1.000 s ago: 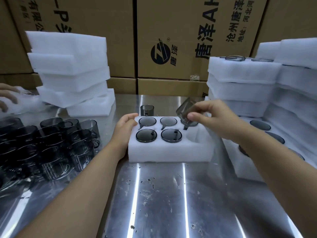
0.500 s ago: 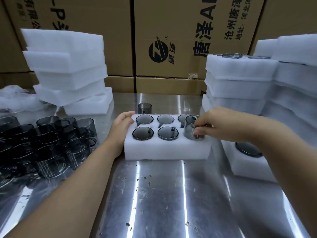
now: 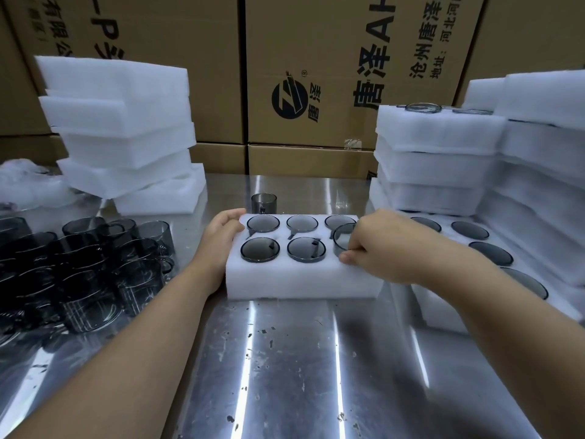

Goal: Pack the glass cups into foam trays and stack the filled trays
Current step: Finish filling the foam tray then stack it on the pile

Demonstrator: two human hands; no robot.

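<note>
On the counter (image 3: 285,359), the right hand (image 3: 386,251) pinches a glass cup (image 3: 343,240) by its rim over the front-right pocket of the foam tray (image 3: 300,280); 5 other cups (image 3: 260,250) sit sunk. The left hand (image 3: 221,239) grips the tray's left edge.

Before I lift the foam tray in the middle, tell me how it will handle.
The foam tray looks thick and blocky, so it should be stiff, though it may sag if lifted by one end. Five glass cups sit sunk in its holes and likely won't tip; the sixth cup, held by the right hand, stands proud and might.
</note>
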